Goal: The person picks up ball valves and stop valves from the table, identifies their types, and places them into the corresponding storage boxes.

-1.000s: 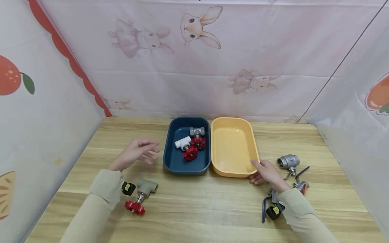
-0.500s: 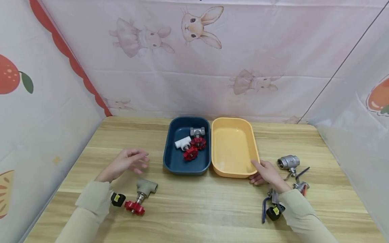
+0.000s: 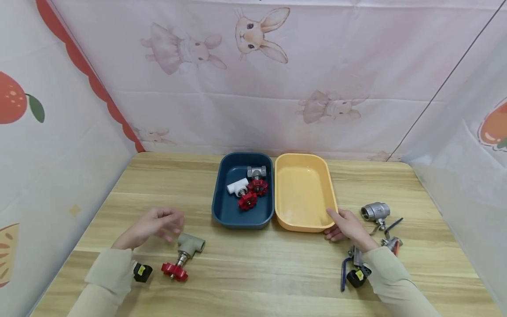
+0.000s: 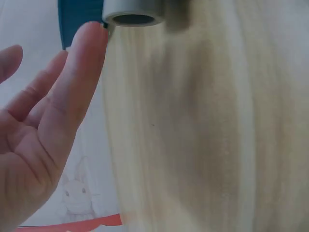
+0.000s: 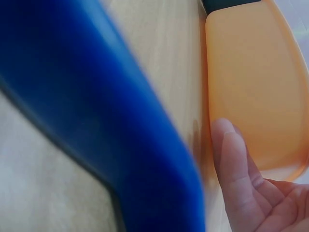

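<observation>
My left hand (image 3: 152, 226) hovers over the table with loose fingers and nothing in it. Just right of it lies a grey pipe valve (image 3: 190, 245) with a red handwheel; its round open end (image 4: 133, 18) shows at the top of the left wrist view. My right hand (image 3: 347, 225) holds the near right corner of a yellow tray (image 3: 280, 211), thumb over the rim and fingers along the outer wall. Left of this tray stands a dark blue tray (image 3: 218, 202), holding a white valve (image 3: 237, 187) and a metal valve (image 3: 257, 172), both with red handwheels.
Right of the yellow tray, a metal ball valve (image 3: 375, 211) lies on the table. Nearer, more lever valves lie partly under my right wrist, one with a blue handle (image 3: 343, 274). A printed cloth wall (image 3: 253, 119) stands behind the trays.
My left hand has drawn back from beside the blue tray, leftward and nearer to me. My right hand stays at the yellow tray's corner, and the valves lie as before.
</observation>
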### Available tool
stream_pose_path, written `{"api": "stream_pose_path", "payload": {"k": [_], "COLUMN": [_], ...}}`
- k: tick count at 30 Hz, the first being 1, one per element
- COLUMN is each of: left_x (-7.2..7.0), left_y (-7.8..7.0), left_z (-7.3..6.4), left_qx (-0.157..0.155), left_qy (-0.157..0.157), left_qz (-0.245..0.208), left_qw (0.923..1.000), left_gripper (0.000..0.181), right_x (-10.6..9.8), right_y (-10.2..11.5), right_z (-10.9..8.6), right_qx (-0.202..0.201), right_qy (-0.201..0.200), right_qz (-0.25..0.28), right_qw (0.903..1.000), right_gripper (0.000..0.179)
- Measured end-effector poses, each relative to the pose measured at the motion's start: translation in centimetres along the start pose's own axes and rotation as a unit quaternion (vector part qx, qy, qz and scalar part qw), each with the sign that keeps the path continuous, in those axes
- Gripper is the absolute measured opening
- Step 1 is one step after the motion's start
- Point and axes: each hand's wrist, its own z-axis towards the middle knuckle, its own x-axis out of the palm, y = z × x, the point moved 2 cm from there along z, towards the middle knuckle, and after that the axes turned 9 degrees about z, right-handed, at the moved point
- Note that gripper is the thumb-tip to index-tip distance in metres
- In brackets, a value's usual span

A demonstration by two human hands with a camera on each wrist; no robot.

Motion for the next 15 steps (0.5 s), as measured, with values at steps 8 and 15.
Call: {"api": "stream_pose_path", "payload": {"k": [8,15], "left_x": [0.36,0.55], "left_y": [0.65,1.13], "left_z": [-0.63,-1.08], "left_qx": [-0.028,-0.039], "left_qy": [0.031,0.051], "left_qz": [-0.003,-0.013], "left_qw": [0.9991,0.9979], "left_gripper": [0.050,0.050], "right_x": [0.06,0.12], "right_y": [0.01,0.10], "right_z": [-0.03,-0.15], "right_qx": [-0.001,0.000], "right_qy": [-0.001,-0.005], "right_qz": [0.002,0.000], "right_qw": [1.0000,1.0000], "right_gripper": [0.058,0.059]}}
